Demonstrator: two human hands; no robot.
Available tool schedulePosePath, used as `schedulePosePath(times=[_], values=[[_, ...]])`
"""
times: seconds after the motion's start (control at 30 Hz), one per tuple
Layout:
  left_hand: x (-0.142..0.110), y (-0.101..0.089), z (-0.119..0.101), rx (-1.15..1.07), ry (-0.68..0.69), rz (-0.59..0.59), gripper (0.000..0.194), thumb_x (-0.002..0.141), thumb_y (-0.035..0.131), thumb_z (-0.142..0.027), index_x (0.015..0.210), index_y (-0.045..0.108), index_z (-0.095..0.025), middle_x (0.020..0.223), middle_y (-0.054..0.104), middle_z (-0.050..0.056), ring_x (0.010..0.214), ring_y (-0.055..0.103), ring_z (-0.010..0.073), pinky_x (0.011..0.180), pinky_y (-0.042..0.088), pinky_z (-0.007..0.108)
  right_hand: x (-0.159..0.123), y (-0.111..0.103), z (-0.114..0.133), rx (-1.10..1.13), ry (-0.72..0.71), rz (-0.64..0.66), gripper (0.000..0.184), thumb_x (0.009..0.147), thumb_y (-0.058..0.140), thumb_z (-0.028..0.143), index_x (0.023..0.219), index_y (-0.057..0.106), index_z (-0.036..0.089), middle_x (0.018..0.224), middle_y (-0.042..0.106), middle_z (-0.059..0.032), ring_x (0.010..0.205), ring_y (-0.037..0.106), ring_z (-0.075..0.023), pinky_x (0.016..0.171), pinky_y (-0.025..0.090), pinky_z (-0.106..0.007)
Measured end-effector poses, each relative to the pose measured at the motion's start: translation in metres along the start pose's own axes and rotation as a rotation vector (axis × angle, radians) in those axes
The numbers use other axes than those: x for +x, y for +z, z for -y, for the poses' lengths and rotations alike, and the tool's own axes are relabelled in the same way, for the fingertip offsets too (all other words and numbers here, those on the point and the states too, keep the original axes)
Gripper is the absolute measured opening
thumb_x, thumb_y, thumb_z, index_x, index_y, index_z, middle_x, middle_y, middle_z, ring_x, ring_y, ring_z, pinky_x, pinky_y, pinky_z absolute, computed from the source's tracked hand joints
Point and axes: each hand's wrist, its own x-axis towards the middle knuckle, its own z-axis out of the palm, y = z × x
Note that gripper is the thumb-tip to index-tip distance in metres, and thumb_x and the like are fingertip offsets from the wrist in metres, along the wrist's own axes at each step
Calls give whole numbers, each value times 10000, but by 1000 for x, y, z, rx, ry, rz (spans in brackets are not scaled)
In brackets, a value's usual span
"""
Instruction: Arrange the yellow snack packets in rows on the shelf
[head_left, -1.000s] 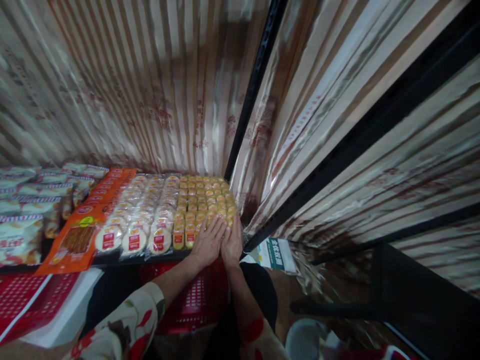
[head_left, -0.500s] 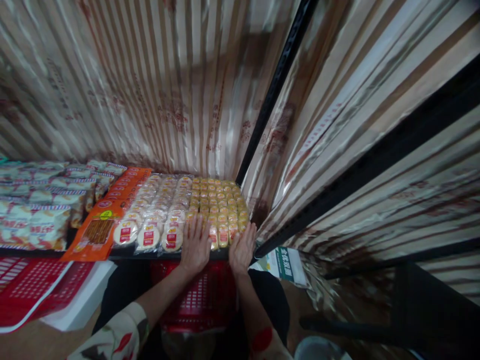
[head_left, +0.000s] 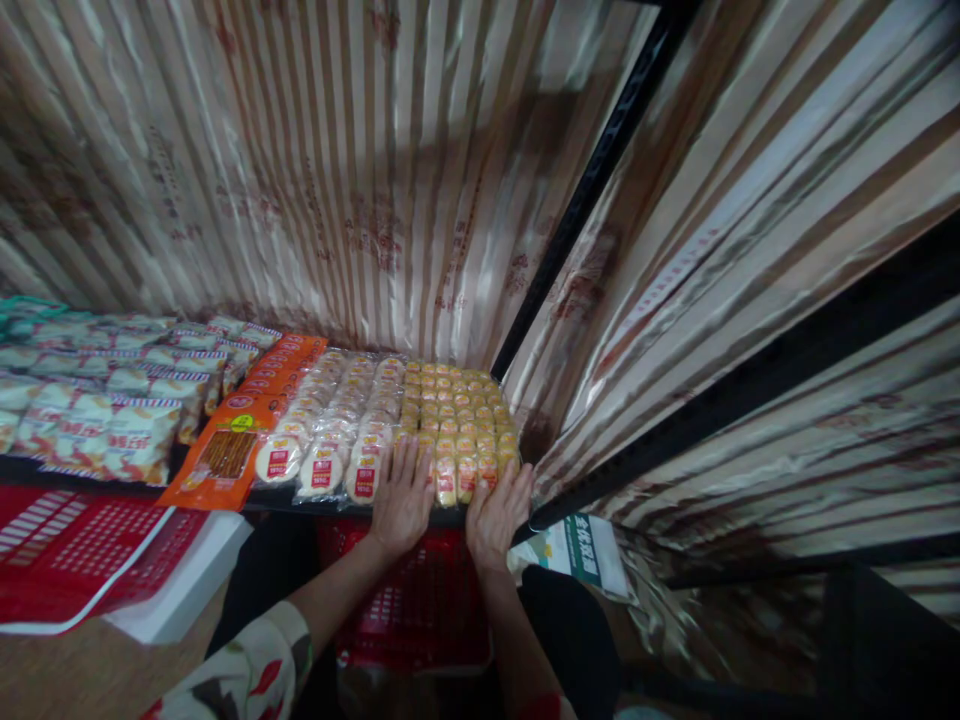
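Observation:
My left hand (head_left: pixel 403 502) lies with its fingers stretched out at the front left of the small yellow-wrapped packs (head_left: pixel 459 420), against the seam with the round white packs. My right hand (head_left: pixel 496 516) rests flat at their front right corner, fingers extended. Both hands touch the front of the block of packs at the black shelf edge (head_left: pixel 285 497), and neither grips anything. The yellow packs stand in tight rows. Beside them to the left run rows of round white packs (head_left: pixel 322 472) in clear film with red labels.
Further left lie an orange snack bag (head_left: pixel 229 450) and rows of white snack packets (head_left: pixel 139 440). Below the shelf are red baskets (head_left: pixel 409 610) and a white box (head_left: pixel 176 590). Black posts (head_left: pixel 577 210) and striped sheeting (head_left: pixel 337 170) enclose the back and right.
The whole view has shifted, so shelf and hands appear further right. Both hands keep nearly the same place against the yellow packs.

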Motion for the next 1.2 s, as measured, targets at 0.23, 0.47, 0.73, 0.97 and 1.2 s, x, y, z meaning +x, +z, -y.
schedulePosePath(times=[0.23,0.47,0.73,0.97,1.2], values=[[-9,10,12,8,29,-11,524,899,401,-306,1395,337,-151,1479,324,113,1403,178,246,1134,200,480,-18,9,37,59,-286,147,507,948,266,244,1440,243,123,1513,209,-160,1412,103,-252,1087,229,-501],[-6,12,12,27,46,-13,490,905,374,-310,1357,392,-124,1447,382,115,1389,225,241,1141,192,473,-26,27,35,20,-291,194,507,942,271,245,1432,259,115,1502,244,-160,1412,112,-234,1095,213,-490],[7,10,13,-11,-16,-22,522,901,385,-331,1391,345,-155,1487,298,132,1403,176,251,1125,217,468,-5,21,43,-27,-269,186,509,941,271,252,1438,261,142,1521,211,-130,1419,55,-231,1092,217,-487],[20,12,17,-66,-2,-5,521,898,373,-302,1381,348,-110,1466,332,157,1388,231,242,1122,230,474,18,21,44,-103,-328,298,478,934,277,244,1358,416,75,1451,364,-155,1401,166,-217,1100,211,-447],[46,7,20,-92,23,-28,499,891,363,-313,1358,402,-140,1457,361,133,1386,235,250,1114,232,485,54,21,49,-87,-351,322,474,947,276,283,1359,425,103,1454,369,-125,1388,215,-224,1104,210,-425]])
